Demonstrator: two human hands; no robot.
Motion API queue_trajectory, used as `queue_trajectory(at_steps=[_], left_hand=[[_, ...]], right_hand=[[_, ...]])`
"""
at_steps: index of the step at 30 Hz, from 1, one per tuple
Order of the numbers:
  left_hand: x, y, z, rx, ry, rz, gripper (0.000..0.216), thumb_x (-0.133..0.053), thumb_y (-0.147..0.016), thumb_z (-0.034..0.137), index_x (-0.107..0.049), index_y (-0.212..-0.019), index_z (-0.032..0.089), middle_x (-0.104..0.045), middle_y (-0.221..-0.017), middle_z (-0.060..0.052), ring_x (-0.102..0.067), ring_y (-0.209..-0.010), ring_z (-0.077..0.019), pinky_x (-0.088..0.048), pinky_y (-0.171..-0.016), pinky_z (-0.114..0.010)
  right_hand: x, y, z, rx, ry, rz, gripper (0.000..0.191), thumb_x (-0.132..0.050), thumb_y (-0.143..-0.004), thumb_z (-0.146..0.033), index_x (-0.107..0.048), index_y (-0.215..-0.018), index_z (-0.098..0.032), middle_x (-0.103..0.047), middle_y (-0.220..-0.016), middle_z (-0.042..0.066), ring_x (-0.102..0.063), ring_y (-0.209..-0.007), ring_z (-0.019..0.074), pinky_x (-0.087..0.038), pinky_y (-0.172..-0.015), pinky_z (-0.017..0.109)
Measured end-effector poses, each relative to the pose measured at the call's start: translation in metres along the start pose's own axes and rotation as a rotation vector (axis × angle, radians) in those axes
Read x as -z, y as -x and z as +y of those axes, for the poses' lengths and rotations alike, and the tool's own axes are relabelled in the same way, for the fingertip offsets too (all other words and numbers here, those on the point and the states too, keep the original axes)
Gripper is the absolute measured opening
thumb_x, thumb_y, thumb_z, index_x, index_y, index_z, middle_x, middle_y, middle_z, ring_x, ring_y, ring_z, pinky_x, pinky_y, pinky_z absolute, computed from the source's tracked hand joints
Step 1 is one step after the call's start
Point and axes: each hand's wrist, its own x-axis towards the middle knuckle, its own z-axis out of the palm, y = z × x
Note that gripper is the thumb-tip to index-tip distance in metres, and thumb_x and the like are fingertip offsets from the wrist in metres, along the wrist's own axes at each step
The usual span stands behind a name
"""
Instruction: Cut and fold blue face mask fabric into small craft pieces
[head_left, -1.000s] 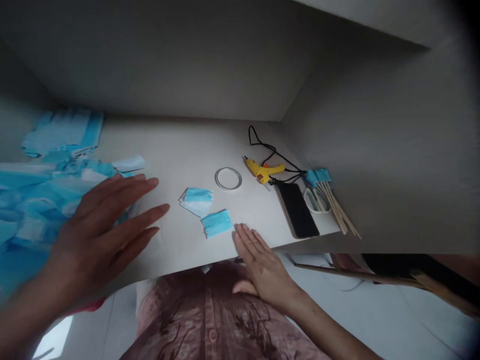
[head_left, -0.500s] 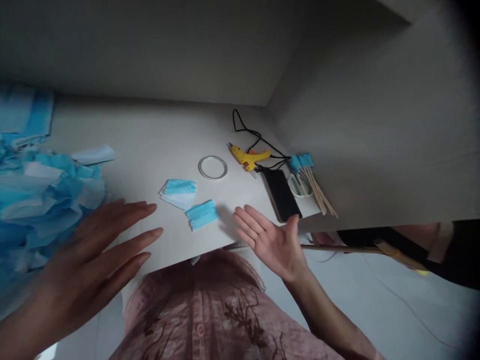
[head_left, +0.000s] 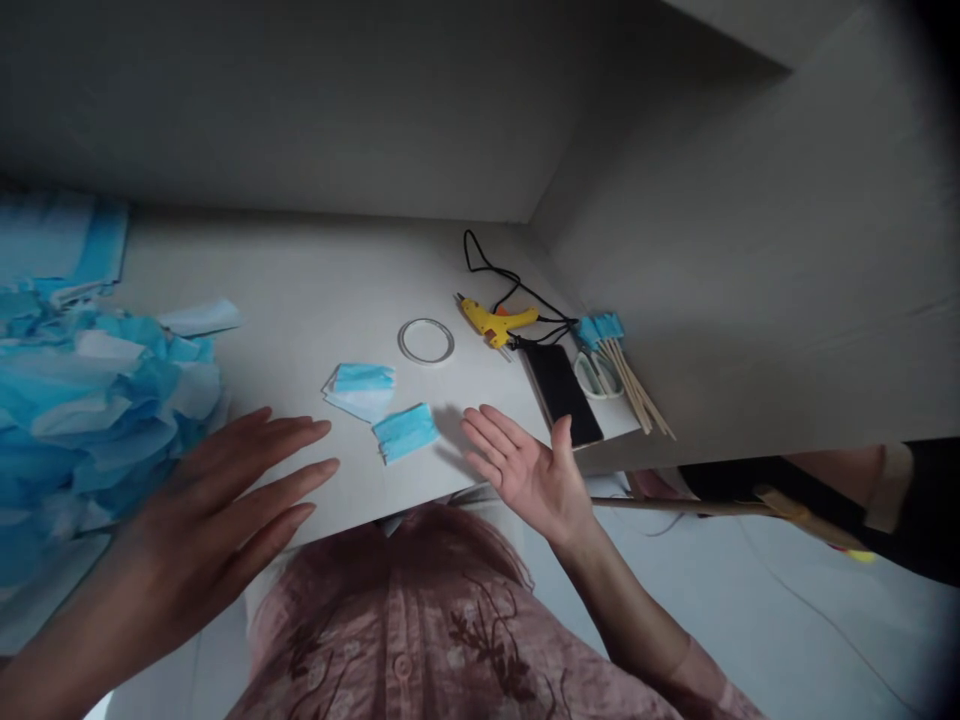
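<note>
My left hand point(head_left: 217, 505) hovers flat over the near edge of the pale table point(head_left: 315, 290), fingers spread, holding nothing. It is beside a big heap of blue and white paper pieces point(head_left: 90, 400). My right hand point(head_left: 529, 470) is open with the palm turned up, just right of a small folded blue paper piece point(head_left: 406, 431). A second folded blue and white piece point(head_left: 358, 387) lies a little further back. Neither hand touches the pieces.
A clear tape ring point(head_left: 426, 340), a yellow glue gun point(head_left: 495, 320) with black cord, a dark phone point(head_left: 562, 383), scissors point(head_left: 596, 372) and wooden sticks with blue tips point(head_left: 626, 375) lie at the right. Grey walls enclose the table. Another person's sleeve point(head_left: 892, 490) shows at far right.
My right hand lifted off the table edge and turned palm up. My left hand drew back off the blue heap toward the near edge. The view shifted slightly.
</note>
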Motion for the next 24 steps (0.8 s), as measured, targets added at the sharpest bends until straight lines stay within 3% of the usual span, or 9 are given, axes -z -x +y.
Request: queue_trajectory(at_steps=[3,5,7,9,13,17,20,22,24], left_hand=[[-0.002,0.002,0.000,0.023,0.004,-0.025,0.056,-0.050,-0.096,0.015,-0.051,-0.147,0.038,-0.053,-0.154,0.003,-0.049,-0.143,-0.0259,-0.040,-0.121,-0.052],[-0.003,0.002,0.001,0.023,0.031,-0.042,0.053,-0.050,-0.096,0.014,-0.053,-0.143,0.037,-0.058,-0.150,0.002,-0.054,-0.139,-0.0244,-0.041,-0.121,-0.052],[-0.004,0.000,0.002,0.007,0.049,-0.056,0.049,-0.051,-0.096,0.012,-0.055,-0.139,0.035,-0.066,-0.140,0.001,-0.062,-0.129,-0.0210,-0.040,-0.122,-0.050],[-0.003,-0.002,0.004,-0.024,0.045,-0.072,0.044,-0.053,-0.096,0.012,-0.058,-0.134,0.032,-0.072,-0.129,0.002,-0.068,-0.120,-0.0185,-0.041,-0.122,-0.047],[-0.003,-0.004,0.008,-0.068,0.051,-0.110,0.033,-0.051,-0.098,0.012,-0.060,-0.126,0.026,-0.078,-0.114,0.000,-0.073,-0.106,-0.0159,-0.048,-0.114,-0.041],[-0.008,-0.007,0.019,-0.036,0.119,-0.105,0.023,-0.053,-0.100,0.016,-0.065,-0.118,0.023,-0.079,-0.107,0.000,-0.073,-0.097,-0.0151,-0.051,-0.109,-0.038],[-0.021,-0.021,0.039,-0.045,0.178,-0.066,0.025,-0.053,-0.101,0.020,-0.065,-0.123,0.022,-0.076,-0.121,-0.002,-0.068,-0.117,-0.0158,-0.046,-0.115,-0.036],[-0.037,-0.037,0.056,-0.099,0.191,-0.002,0.033,-0.050,-0.104,0.030,-0.063,-0.132,0.019,-0.065,-0.143,-0.005,-0.052,-0.141,-0.0184,-0.035,-0.124,-0.037],[-0.058,-0.058,0.072,-0.182,0.182,-0.010,0.048,-0.045,-0.105,0.045,-0.056,-0.143,0.017,-0.048,-0.159,-0.006,-0.030,-0.155,-0.0203,-0.020,-0.131,-0.040]], right_hand=[[0.006,-0.003,0.004,0.073,0.157,0.008,0.072,-0.039,-0.095,-0.075,-0.063,-0.137,-0.022,-0.050,-0.157,0.013,-0.049,-0.145,0.0271,-0.043,-0.118,0.053],[0.012,-0.006,0.007,0.115,0.230,0.046,0.056,-0.060,-0.093,-0.061,-0.064,-0.134,-0.024,-0.059,-0.149,0.014,-0.058,-0.137,0.0268,-0.051,-0.110,0.050],[0.017,-0.008,0.011,0.119,0.245,0.113,0.044,-0.074,-0.087,-0.049,-0.070,-0.122,-0.024,-0.075,-0.124,0.011,-0.072,-0.115,0.0240,-0.061,-0.095,0.041],[0.018,-0.009,0.013,0.105,0.212,0.149,0.033,-0.081,-0.082,-0.046,-0.074,-0.104,-0.023,-0.080,-0.090,0.005,-0.077,-0.085,0.0189,-0.064,-0.074,0.031],[0.009,-0.009,0.014,0.135,0.143,0.134,0.036,-0.088,-0.071,-0.050,-0.069,-0.076,-0.021,-0.061,-0.053,-0.004,-0.058,-0.049,0.0111,-0.051,-0.049,0.022],[-0.002,-0.015,0.013,0.151,0.100,0.114,0.043,-0.087,-0.070,-0.056,-0.063,-0.065,-0.021,-0.044,-0.043,-0.008,-0.047,-0.042,0.0087,-0.041,-0.043,0.019],[-0.013,-0.031,0.008,0.209,0.164,0.108,0.037,-0.072,-0.087,-0.056,-0.066,-0.068,-0.024,-0.058,-0.051,-0.003,-0.065,-0.057,0.0145,-0.056,-0.060,0.027],[-0.026,-0.046,0.005,0.325,0.292,0.077,0.036,-0.051,-0.099,-0.057,-0.074,-0.094,-0.029,-0.079,-0.090,0.003,-0.075,-0.094,0.0210,-0.060,-0.089,0.041],[-0.043,-0.058,0.005,0.447,0.463,0.011,0.055,-0.025,-0.104,-0.059,-0.063,-0.134,-0.034,-0.066,-0.142,0.005,-0.061,-0.132,0.0246,-0.050,-0.109,0.054]])
